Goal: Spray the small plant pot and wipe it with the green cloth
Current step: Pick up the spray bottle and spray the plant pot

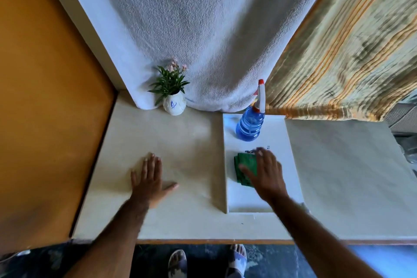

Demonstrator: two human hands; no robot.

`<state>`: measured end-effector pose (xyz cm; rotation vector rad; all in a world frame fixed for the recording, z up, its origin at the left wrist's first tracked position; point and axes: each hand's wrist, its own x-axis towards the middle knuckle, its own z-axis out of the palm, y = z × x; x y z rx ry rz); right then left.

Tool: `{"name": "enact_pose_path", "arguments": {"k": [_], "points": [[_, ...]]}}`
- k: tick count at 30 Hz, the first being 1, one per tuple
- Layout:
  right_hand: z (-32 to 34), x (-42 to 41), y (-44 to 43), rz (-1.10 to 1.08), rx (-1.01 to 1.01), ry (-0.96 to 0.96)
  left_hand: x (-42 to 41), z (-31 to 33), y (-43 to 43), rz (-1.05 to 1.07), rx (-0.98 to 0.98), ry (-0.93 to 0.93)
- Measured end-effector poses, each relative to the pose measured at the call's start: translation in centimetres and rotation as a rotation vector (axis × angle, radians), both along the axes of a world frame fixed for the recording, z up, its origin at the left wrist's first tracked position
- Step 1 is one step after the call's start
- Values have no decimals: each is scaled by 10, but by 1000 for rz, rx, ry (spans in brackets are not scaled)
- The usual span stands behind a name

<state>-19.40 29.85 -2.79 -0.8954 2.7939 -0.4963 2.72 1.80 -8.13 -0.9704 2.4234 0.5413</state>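
Pot: small plant pot stands upper centre, beyond your left hand, the nearer one
Grips: left hand flat, released; right hand spread over green cloth, not yet clenched
Bottle: spray bottle just above the cloth

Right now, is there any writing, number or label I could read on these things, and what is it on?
"4": a blue handwritten mark that looks like this digit, on the front of the small white plant pot.
Small dark print on the white board, just beyond the green cloth: too small and blurred to read.
Spray bottle: no readable label shows.
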Motion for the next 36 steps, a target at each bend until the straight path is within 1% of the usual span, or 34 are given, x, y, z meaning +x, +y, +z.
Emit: {"name": "enact_pose_path", "arguments": {"k": [3,5,7,10,13,16,19,22,26,29,31,33,36], "points": [[32,-44,-37,-210,-265,3,0,-3,-2,-12,1,-10],[53,-75,-58,-228,-445,-53,1,-5,-5,-16,17,0],[69,-103,-74,-187,-558,-77,1,-9,-8,-29,29,-5],[80,-127,-91,-65,-607,-147,2,-13,-10,-52,26,-27],[71,-132,-99,8,-626,-260,2,-15,-12,-70,31,-49],[54,-124,-99,-84,-761,-334,4,-16,-13,-77,41,-39],[43,-116,-97,-146,-852,-343,4,-18,-12,-74,41,-41],[39,-114,-102,-210,-875,-302,6,-19,-12,-66,26,-38],[51,-116,-109,-328,-929,-300,6,-21,-11,-58,24,-30],[74,-115,-124,-241,-905,-270,5,-23,-12,-56,1,-11],[88,-107,-144,-147,-861,-316,6,-23,-11,-53,0,-10],[95,-91,-166,-80,-788,-417,8,-24,-10,-38,-5,8],[82,-58,-191,-84,-641,-577,5,-23,-10,-35,-9,8]]}}
